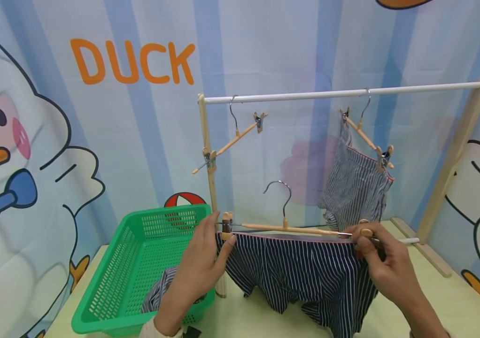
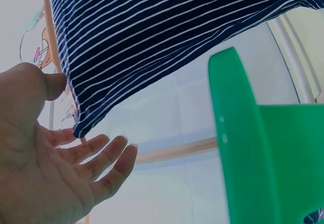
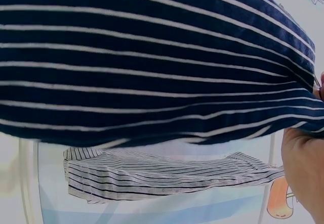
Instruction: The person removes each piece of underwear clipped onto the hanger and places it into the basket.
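Navy white-striped shorts [image 1: 295, 263] hang by the waistband below a wooden clip hanger [image 1: 307, 230], whose metal hook points up. The hanger's left clip [image 1: 226, 225] grips the waistband corner. My left hand [image 1: 202, 263] holds that corner, thumb in front and fingers behind; in the left wrist view, the other fingers [image 2: 109, 163] spread loosely. My right hand [image 1: 388, 263] pinches the right clip [image 1: 365, 233] at the other end of the waistband. In the right wrist view the shorts' fabric [image 3: 152, 67] covers most of the hand's work.
Behind stands a rack with a white rail [image 1: 307, 95]. A bare clip hanger [image 1: 237, 138] and another holding grey striped shorts [image 1: 352, 183] hang from it. At left, a green basket [image 1: 109, 277] contains a striped garment [image 1: 158, 288], and its rim is close to my left arm.
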{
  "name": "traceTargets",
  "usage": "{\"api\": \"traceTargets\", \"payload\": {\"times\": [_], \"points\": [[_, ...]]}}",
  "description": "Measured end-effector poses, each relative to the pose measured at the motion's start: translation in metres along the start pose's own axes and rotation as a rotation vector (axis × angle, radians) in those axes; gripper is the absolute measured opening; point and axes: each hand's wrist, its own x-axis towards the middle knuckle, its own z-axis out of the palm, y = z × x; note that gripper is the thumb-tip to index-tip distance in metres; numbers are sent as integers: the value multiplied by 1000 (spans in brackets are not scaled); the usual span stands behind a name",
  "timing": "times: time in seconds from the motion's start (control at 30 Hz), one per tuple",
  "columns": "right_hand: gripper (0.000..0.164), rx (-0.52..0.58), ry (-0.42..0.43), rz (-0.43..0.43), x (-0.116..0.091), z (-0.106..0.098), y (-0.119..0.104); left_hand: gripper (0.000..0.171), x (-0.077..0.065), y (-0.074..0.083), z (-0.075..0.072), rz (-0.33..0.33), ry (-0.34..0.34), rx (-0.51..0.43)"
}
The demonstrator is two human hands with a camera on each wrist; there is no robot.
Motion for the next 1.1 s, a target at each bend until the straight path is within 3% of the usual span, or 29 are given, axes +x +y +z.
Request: {"api": "traceTargets", "payload": {"times": [0.17,0.33,0.73,0.97,1.1], "points": [[16,37,-22,-17,-2,0,2,61,0,-1,-1,10,3,15],[16,53,-49,-17,-3,-1,3,59,0,-2,-1,-6,-36,9],[17,87,-118,-50,-2,-4,4,29,1,-3,-4,-62,-140,-190],[40,127,-147,16,-2,-4,5,23,0,-4,-4,-63,-131,-226],[34,159,-158,38,-2,-2,8,21,0,-5,-4,-40,-106,-235]]}}
